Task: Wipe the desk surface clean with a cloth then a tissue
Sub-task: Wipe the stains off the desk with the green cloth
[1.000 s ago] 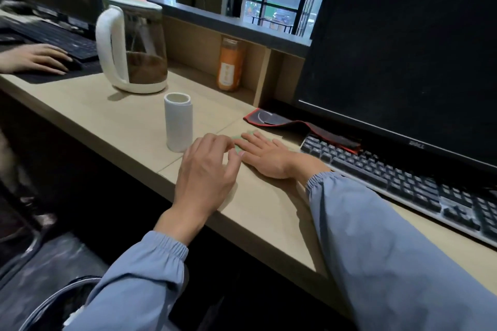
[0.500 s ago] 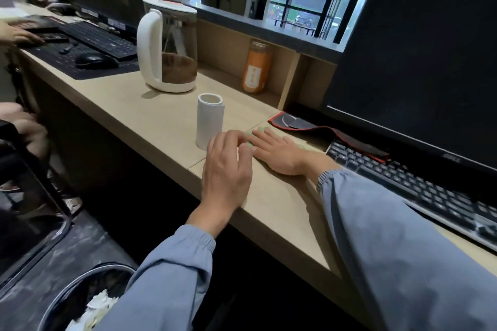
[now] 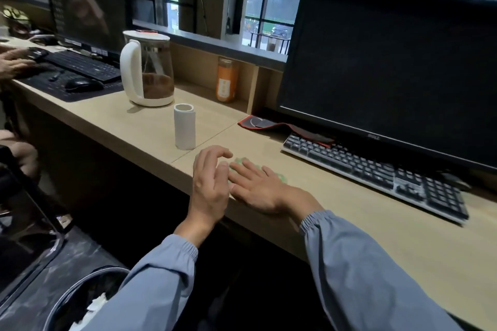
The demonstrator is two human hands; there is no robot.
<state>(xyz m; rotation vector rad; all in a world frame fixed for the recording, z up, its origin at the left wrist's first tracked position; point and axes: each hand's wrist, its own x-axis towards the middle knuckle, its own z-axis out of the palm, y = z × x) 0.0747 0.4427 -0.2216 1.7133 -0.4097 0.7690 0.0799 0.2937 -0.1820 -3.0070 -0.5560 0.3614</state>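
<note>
At frame centre, the right hand [image 3: 258, 191] presses flat, ungripped, on the pale green cloth [image 3: 243, 162], apparently crumpled, against the light wooden bench [image 3: 363, 212]. Left hand [image 3: 211, 183] hovers released. Maintain even pressure, overlapping strokes.

Office: long shared desk [image 3: 113, 118], monitors [image 3: 390, 62], keyboards [image 3: 376, 172], kettle [image 3: 146, 67], window behind.
</note>
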